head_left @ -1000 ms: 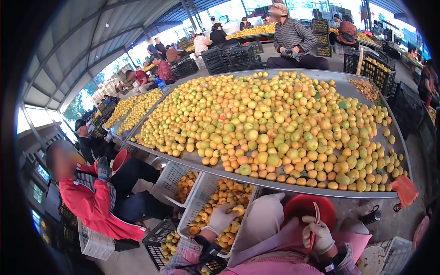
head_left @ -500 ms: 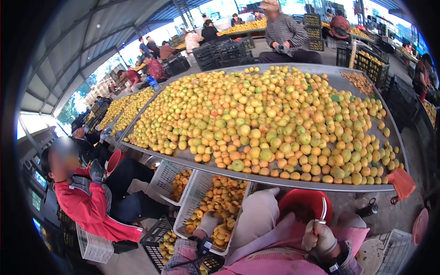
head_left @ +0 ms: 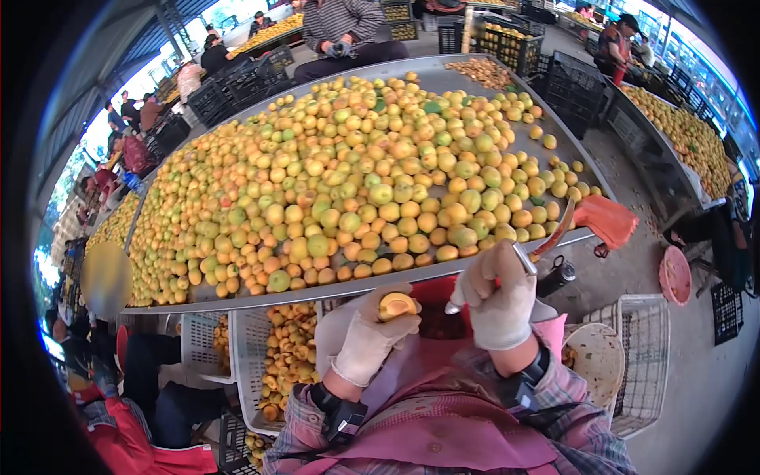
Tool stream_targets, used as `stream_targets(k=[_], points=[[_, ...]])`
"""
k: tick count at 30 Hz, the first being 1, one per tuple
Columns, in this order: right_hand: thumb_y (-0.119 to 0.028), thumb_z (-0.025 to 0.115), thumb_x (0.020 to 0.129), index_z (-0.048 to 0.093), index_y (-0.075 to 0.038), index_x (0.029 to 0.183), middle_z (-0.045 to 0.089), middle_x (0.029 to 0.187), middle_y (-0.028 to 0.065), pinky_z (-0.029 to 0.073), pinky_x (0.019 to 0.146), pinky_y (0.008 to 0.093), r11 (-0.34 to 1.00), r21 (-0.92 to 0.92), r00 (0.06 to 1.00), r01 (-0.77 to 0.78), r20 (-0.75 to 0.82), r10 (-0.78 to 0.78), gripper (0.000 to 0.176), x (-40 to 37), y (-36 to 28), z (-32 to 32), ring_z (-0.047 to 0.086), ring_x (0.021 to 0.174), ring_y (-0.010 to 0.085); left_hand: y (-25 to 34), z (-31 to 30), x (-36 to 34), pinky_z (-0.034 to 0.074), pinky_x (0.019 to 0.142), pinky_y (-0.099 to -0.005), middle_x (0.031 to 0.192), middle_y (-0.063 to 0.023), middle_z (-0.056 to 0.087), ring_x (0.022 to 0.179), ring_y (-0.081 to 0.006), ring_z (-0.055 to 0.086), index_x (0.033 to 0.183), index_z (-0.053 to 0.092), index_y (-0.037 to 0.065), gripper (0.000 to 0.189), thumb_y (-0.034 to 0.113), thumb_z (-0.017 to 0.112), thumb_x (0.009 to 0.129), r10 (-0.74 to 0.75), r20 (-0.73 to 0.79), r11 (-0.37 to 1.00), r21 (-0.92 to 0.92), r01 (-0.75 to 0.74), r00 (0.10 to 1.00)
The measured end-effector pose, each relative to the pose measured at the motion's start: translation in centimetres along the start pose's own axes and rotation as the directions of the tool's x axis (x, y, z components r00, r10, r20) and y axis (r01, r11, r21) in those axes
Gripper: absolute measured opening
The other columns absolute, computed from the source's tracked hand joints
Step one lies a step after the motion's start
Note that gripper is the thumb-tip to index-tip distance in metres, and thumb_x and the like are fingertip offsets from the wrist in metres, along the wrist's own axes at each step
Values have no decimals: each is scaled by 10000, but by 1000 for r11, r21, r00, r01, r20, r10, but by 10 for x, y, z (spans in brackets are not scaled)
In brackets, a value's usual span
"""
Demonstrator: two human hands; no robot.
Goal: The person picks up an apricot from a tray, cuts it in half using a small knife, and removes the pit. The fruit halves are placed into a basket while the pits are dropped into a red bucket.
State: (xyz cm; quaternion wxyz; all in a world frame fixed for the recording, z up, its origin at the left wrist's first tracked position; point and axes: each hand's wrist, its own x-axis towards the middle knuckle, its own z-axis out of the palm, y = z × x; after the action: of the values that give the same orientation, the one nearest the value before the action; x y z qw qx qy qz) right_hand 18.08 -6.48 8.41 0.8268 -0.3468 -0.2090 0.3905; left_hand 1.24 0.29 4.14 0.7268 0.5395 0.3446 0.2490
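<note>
My left hand point(head_left: 370, 339), in a pale glove, holds a cut apricot point(head_left: 396, 305) with its orange inside facing up. Just to the right, my gloved right hand point(head_left: 502, 301) is closed around a knife point(head_left: 560, 228), its curved blade pointing up and right. Both hands are above my lap, over a red bucket point(head_left: 435, 294) that they partly hide. Beyond them, whole apricots point(head_left: 340, 190) are heaped on a metal table point(head_left: 356, 286). Left of my left hand, a white crate point(head_left: 248, 356) holds apricot halves point(head_left: 286, 348).
An orange-red cloth point(head_left: 608, 222) hangs at the table's right corner, above a black bottle point(head_left: 556, 275). Right of me are a pale bucket point(head_left: 595, 360), a white crate point(head_left: 651, 356) and a pink basin point(head_left: 674, 275). People sit opposite point(head_left: 344, 28) and at left point(head_left: 131, 435).
My left hand has come up from the crate of apricot halves and now holds a cut apricot before me. My right hand has risen with the knife. The view has swung right.
</note>
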Motion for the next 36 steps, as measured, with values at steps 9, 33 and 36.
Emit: stream_targets(k=[9,33,36], points=[[-39,523,870,397,-76,673,376,556,5,295,425,278,989,95,994,110,5,-111,237,-5,11,7,346,442,130,-16,35,9,449,572,-206,854,-4,604,675,-64,560,1110,572,48,358,54,745,797,21,57,1000,-17,-20,998],[-217,501,972,389,-111,690,321,499,-10,273,392,282,989,-141,944,30,328,18,321,-4,35,-1,279,388,120,-47,27,7,509,733,-312,894,-66,645,798,-171,617,1052,591,64,286,149,719,810,302,91,910,268,-316,949],[-224,481,971,353,-124,681,270,495,-25,251,382,265,997,-59,959,-45,278,60,332,-3,26,3,246,384,105,-42,19,7,508,742,-319,923,-80,645,826,-174,616,1074,589,54,317,161,724,808,433,298,716,459,-526,851]])
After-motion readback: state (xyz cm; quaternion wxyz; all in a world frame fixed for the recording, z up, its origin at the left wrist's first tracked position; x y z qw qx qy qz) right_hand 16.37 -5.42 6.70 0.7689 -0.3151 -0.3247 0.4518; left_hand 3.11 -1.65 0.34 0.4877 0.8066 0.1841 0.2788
